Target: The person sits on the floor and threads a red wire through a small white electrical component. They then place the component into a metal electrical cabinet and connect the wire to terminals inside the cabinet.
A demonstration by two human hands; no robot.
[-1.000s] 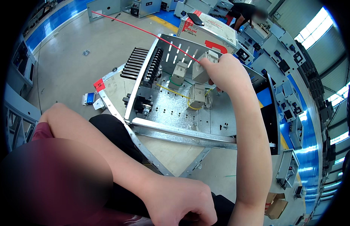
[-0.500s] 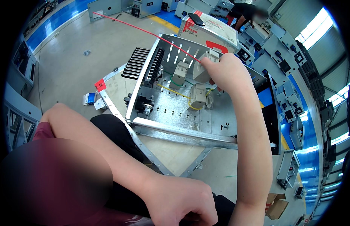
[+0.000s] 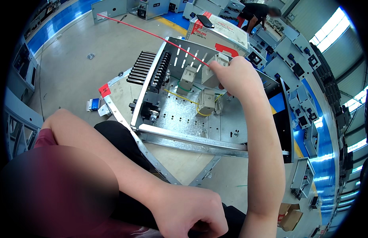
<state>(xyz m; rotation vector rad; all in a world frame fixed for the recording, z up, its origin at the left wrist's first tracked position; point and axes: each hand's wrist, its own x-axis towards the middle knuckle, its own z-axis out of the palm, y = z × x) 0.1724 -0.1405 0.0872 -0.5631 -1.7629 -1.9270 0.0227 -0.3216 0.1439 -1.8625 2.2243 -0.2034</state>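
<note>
My right hand (image 3: 234,75) reaches into an open grey metal cabinet frame (image 3: 184,137) and pinches the end of a long red wire (image 3: 152,35) against a beige block component (image 3: 215,65) at the back. The wire runs up and left over the floor. Two more beige blocks (image 3: 188,79) (image 3: 207,101) sit on the perforated back plate, joined by yellow and green wires. A black terminal strip (image 3: 159,73) lines the left wall. My left hand (image 3: 192,214) rests as a closed fist on my dark trouser leg near the lower edge, holding nothing that shows.
A white and red carton (image 3: 219,31) with a dark phone on it stands behind the frame. A person in black (image 3: 257,14) bends over at the far back. Grey cabinets (image 3: 303,59) line the right side. A small blue part (image 3: 92,104) lies on the floor at left.
My right hand has shifted slightly at the back beige block while holding the red wire. My left fist stays on my leg.
</note>
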